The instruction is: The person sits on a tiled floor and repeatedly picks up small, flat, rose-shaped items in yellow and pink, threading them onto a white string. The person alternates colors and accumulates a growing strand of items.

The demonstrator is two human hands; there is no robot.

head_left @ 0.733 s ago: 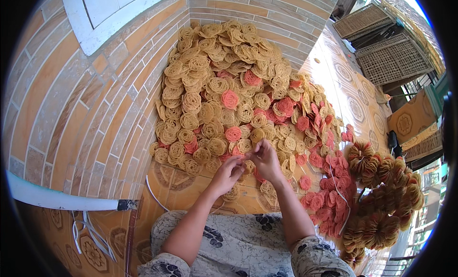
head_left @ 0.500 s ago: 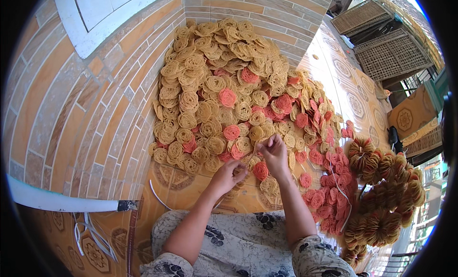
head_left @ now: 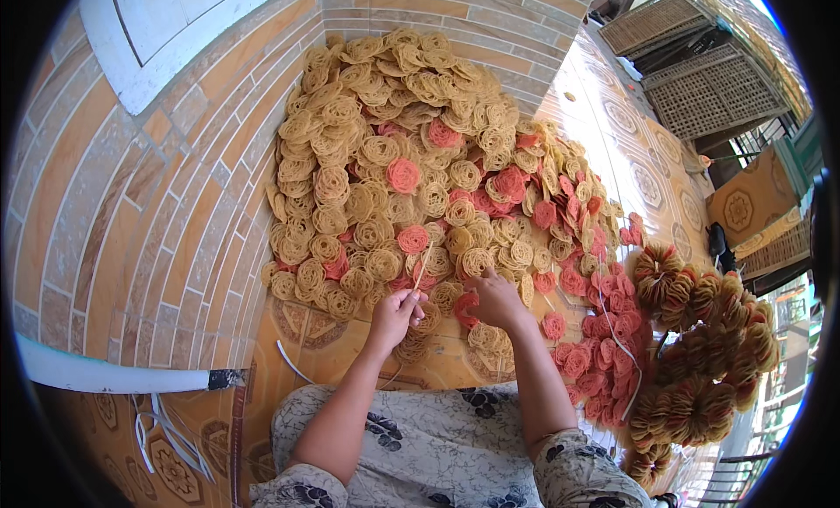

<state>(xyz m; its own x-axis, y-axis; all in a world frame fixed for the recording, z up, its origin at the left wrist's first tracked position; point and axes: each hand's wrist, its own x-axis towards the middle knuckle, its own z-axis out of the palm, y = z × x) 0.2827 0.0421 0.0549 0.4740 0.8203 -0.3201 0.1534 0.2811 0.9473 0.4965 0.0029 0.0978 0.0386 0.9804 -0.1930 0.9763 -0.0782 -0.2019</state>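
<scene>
My left hand point(head_left: 398, 318) is closed in a pinch on a thin pale strand point(head_left: 423, 267), which sticks up from the fingertips. My right hand point(head_left: 497, 300) reaches low over the front of a pile, back of the hand up and fingers partly bent. Its fingertips are beside a coral rosette point(head_left: 466, 309) and just below a tan rosette point(head_left: 476, 263); I see nothing held in them. The large pile point(head_left: 332, 184) is made of flat, round, lacy fibre rosettes, mostly tan with some coral ones mixed in.
Coral rosettes point(head_left: 604, 333) lie heaped at the right, a white cord point(head_left: 615, 333) across them. Beyond are bundles of strung rosettes point(head_left: 700, 359). A tiled wall point(head_left: 166, 237) stands left; white strips point(head_left: 166, 434) lie at the lower left. Woven panels point(head_left: 713, 88) lean at the back right.
My hands were close together and have moved apart. The left now holds the strand upright; the right has dropped toward the rosettes. The view has shifted slightly.
</scene>
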